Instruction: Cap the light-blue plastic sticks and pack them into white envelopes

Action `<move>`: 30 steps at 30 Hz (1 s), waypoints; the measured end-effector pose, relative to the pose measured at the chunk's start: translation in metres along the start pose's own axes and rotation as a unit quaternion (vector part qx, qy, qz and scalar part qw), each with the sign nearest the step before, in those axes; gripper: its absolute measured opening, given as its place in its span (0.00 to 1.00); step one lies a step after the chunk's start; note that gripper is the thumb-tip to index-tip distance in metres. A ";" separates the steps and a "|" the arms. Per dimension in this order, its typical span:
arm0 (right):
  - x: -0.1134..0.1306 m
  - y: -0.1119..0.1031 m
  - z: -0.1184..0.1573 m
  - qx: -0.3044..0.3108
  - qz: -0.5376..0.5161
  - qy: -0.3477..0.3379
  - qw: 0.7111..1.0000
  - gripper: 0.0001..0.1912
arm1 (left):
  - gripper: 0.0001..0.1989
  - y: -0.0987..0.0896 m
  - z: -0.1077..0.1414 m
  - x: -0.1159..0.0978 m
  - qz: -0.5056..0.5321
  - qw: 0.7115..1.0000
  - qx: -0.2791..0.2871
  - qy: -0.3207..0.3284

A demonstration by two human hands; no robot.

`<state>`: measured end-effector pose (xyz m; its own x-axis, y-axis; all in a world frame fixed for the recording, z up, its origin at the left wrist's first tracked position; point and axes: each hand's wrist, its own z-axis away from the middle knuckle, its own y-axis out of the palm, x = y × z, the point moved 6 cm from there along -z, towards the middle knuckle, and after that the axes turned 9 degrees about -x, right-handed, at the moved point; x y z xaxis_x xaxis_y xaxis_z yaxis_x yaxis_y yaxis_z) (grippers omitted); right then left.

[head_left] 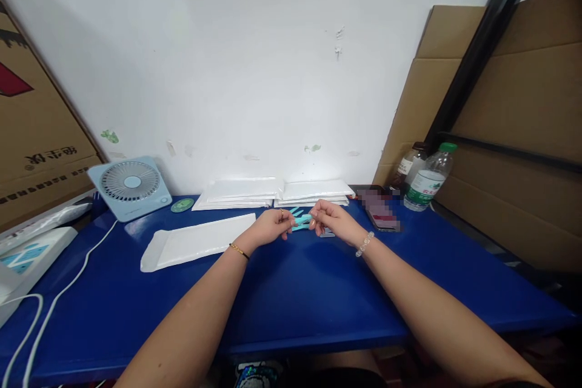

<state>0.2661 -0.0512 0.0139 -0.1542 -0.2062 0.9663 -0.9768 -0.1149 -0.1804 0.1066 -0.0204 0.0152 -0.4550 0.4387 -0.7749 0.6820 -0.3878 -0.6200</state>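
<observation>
Both hands meet over the blue table (295,291), each pinched on a small teal piece (301,219): the left hand (271,225) grips its nine-o'clock end between thumb and fingers, the right hand (334,222) its three-o'clock end. The hands themselves stand just apart, with the teal piece bridging the gap. Another teal strip shows just behind it, towards twelve. A small greyish item (328,233) shows by the right fingertips at about four o'clock; its kind is unclear.

Taking the teal piece as the clock's centre and the wall as twelve, a long white plastic mailer (204,241) lies at nine o'clock. White mailers are stacked in two piles against the wall, the left pile (239,193) at ten, the right pile (313,190) at twelve; whether they hold anything cannot be told. Between eight and nine, far off, a white box (57,250) holds teal pieces (25,257).

Between two and three stand a green-capped clear plastic bottle (427,179), its label bearing red characters and a green band, and a brown-capped bottle (404,170) with a pale label. A smartphone (386,219) lies at three. The light-blue desk fan (130,185), between nine and ten, carries faint lettering. Beyond it, a cardboard box (50,109) shows upside-down Chinese characters.
</observation>
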 end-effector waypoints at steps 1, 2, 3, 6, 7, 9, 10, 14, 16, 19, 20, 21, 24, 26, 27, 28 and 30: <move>0.000 0.001 0.001 0.018 0.034 0.007 0.999 0.17 | 0.18 0.002 0.001 -0.001 -0.013 1.000 0.018 0.000; 0.002 -0.001 0.003 0.027 0.078 0.005 0.997 0.17 | 0.17 0.004 0.003 -0.002 -0.031 0.999 0.035 0.003; 0.005 -0.006 0.003 0.023 0.132 -0.009 0.991 0.16 | 0.16 0.007 0.004 -0.003 -0.051 0.997 0.051 0.008; 0.015 -0.025 0.005 -0.007 0.291 -0.079 0.953 0.15 | 0.14 0.012 0.008 -0.004 -0.099 0.991 0.085 0.025; 0.016 -0.029 0.006 0.001 0.327 -0.093 0.940 0.13 | 0.14 0.013 0.008 -0.003 -0.115 0.990 0.081 0.027; 0.012 -0.033 0.007 0.043 0.374 -0.092 0.922 0.11 | 0.13 0.008 0.006 -0.001 -0.165 0.985 0.033 0.032; 0.009 -0.033 0.008 0.065 0.392 -0.086 0.914 0.11 | 0.12 0.004 0.005 0.000 -0.197 0.980 -0.003 0.036; -0.001 -0.026 0.007 0.093 0.454 -0.065 0.884 0.07 | 0.10 -0.007 0.001 0.005 -0.288 0.953 -0.080 0.051; -0.002 -0.021 0.006 0.088 0.472 -0.064 0.875 0.05 | 0.09 -0.008 -0.001 0.009 -0.301 0.949 -0.077 0.049; -0.001 -0.018 0.006 0.076 0.475 -0.075 0.874 0.03 | 0.07 -0.008 -0.003 0.012 -0.298 0.951 -0.077 0.041; -0.001 -0.019 0.005 0.073 0.470 -0.079 0.876 0.03 | 0.07 -0.007 -0.003 0.012 -0.291 0.953 -0.074 0.037; -0.001 -0.019 0.005 0.071 0.463 -0.081 0.880 0.04 | 0.07 -0.006 -0.003 0.013 -0.283 0.956 -0.070 0.032; -0.002 -0.023 0.005 0.077 0.436 -0.071 0.894 0.07 | 0.06 -0.003 -0.002 0.016 -0.273 0.961 -0.048 0.016; -0.004 -0.025 0.005 0.084 0.416 -0.056 0.904 0.06 | 0.06 -0.004 -0.001 0.016 -0.275 0.960 -0.055 0.018; -0.004 -0.026 0.005 0.085 0.409 -0.049 0.907 0.06 | 0.07 -0.005 -0.001 0.015 -0.278 0.958 -0.064 0.025; -0.005 -0.027 0.005 0.084 0.406 -0.044 0.909 0.06 | 0.09 -0.006 -0.001 0.014 -0.281 0.956 -0.071 0.033; -0.005 -0.028 0.005 0.080 0.406 -0.039 0.909 0.06 | 0.12 -0.006 -0.001 0.012 -0.288 0.954 -0.075 0.046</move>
<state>0.2950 -0.0515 0.0132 -0.7985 -0.3536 0.4872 -0.5102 -0.0321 -0.8595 0.0969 -0.0120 0.0095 -0.7314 0.6162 -0.2922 0.4109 0.0562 -0.9100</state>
